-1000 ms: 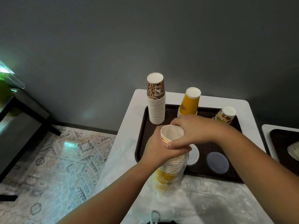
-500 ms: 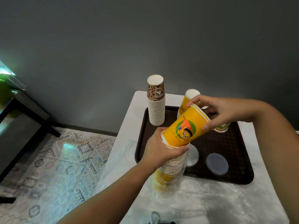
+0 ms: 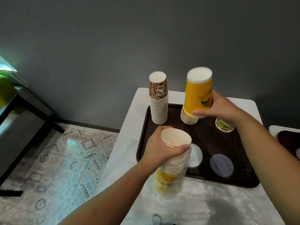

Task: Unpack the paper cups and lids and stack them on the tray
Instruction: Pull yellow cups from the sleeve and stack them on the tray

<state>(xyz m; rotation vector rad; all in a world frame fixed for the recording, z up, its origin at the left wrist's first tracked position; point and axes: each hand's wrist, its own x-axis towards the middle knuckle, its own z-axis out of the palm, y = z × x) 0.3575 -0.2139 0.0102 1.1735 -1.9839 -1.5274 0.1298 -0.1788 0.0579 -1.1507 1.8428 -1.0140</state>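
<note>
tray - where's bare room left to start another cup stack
Free: the tray middle, between the yellow stack, the small printed cups and the two lids; also its near right corner. Crowded: the back edge by the leopard stack, and the near left, where the left hand holds the wrapped stack.

No legible text anywhere; small band of lettering on the leopard-print cup (image 3: 158, 90) (under its cartoon figure) too blurred to read.
</note>
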